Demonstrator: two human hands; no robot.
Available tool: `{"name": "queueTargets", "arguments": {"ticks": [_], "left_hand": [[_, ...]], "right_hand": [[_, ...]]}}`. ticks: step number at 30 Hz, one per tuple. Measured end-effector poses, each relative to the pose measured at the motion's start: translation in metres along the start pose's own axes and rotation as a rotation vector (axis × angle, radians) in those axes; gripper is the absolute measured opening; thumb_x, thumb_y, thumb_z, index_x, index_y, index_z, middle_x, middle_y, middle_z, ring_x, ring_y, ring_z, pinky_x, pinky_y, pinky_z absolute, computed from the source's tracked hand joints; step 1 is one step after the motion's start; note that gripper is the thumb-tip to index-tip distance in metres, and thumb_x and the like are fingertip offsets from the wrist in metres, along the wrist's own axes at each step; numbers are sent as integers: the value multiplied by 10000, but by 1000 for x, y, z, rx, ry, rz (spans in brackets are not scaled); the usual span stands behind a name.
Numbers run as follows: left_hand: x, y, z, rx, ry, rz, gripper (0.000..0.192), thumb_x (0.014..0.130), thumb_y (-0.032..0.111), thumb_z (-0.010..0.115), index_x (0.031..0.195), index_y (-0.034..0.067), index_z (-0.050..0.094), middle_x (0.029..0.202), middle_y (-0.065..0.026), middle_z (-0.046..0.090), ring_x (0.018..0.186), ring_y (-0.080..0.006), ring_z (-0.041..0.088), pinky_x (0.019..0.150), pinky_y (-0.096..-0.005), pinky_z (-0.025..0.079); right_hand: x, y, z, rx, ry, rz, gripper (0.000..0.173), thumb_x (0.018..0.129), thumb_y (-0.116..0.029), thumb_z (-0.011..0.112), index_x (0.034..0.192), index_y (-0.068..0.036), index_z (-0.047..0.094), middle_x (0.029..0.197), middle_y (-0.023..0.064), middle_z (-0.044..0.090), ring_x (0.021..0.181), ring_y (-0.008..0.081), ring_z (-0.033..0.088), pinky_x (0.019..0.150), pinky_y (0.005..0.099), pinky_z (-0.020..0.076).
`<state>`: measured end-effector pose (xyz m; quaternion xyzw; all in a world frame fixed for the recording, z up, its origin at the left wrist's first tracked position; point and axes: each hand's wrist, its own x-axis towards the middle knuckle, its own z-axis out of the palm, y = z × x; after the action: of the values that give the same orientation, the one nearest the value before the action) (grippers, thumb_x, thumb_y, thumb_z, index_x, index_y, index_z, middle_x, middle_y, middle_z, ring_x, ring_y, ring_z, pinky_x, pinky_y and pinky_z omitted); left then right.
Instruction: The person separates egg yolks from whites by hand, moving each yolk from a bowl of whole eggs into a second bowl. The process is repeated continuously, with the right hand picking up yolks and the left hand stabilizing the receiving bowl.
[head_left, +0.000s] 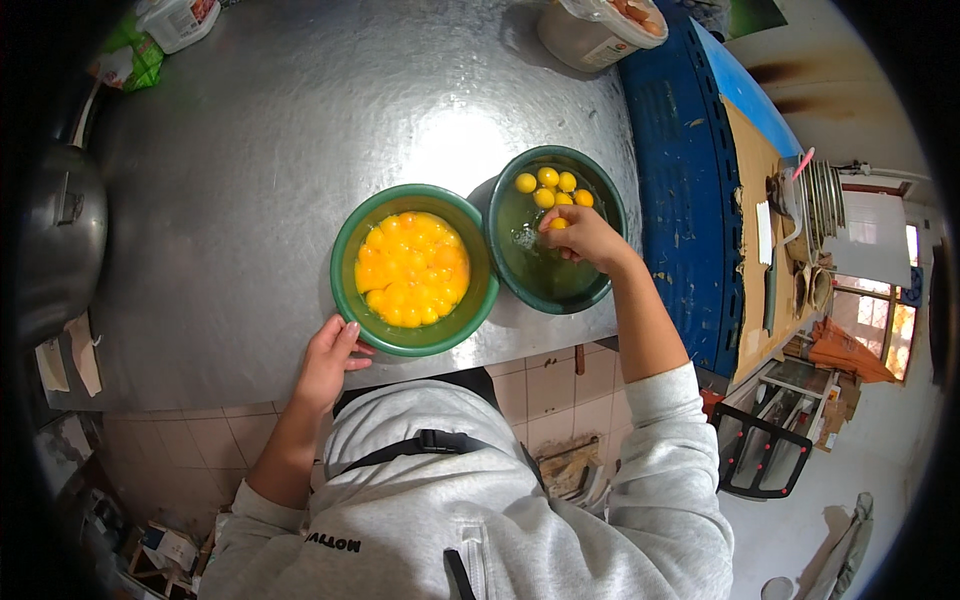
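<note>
A green bowl (347, 315) stands near the table's front edge, with many egg yolks (412, 266) pooled inside. My left hand (330, 356) is at its lower left side, thumb against the rim and fingers low by the wall. Touching it on the right is a darker green bowl (555, 304) of clear egg white (555, 274). Several whole yolks (548, 177) float towards its far side. Inside this second bowl, my right hand (577, 238) has its fingers curled around one yolk (559, 223); the palm side is partly hidden.
Both bowls stand on a metal table (247, 195). At the far right, a white tub (592, 37) holds eggshells. A blue metal unit (671, 195) borders the table's right side. A large metal pot (60, 240) sits at the left, and a plastic container (178, 26) at the far left.
</note>
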<state>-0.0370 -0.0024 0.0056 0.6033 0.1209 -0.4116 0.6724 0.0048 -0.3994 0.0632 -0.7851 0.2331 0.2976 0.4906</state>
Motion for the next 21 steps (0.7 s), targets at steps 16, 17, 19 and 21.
{"name": "queueTargets", "arguments": {"ticks": [16,17,19,21], "left_hand": [[0,-1,0,36,2,-11,226,972,268,388,1019,79,502,890,-25,572,801,-119,573,686,-276,514],[0,0,0,36,3,-12,227,972,269,388,1019,79,502,890,-25,572,801,-119,573,686,-277,514],[0,0,0,35,7,-12,229,973,271,387,1019,79,503,889,-25,573,802,-119,573,686,-277,514],[-1,1,1,39,8,-11,230,972,272,389,1019,79,504,891,-27,573,804,-120,573,687,-277,513]], "right_hand": [[-83,-40,27,1760,-356,-680,342,930,-341,402,880,-49,572,799,71,475,550,124,409,465,240,345],[-86,-43,27,1803,-373,-708,331,927,-332,407,864,-49,566,784,67,464,545,125,409,465,243,345],[-90,-49,28,1853,-388,-780,312,923,-320,414,836,-54,552,771,62,451,539,128,410,465,247,342],[-93,-53,28,1903,-393,-813,295,919,-308,420,813,-59,539,761,58,442,533,130,411,465,250,343]]}}
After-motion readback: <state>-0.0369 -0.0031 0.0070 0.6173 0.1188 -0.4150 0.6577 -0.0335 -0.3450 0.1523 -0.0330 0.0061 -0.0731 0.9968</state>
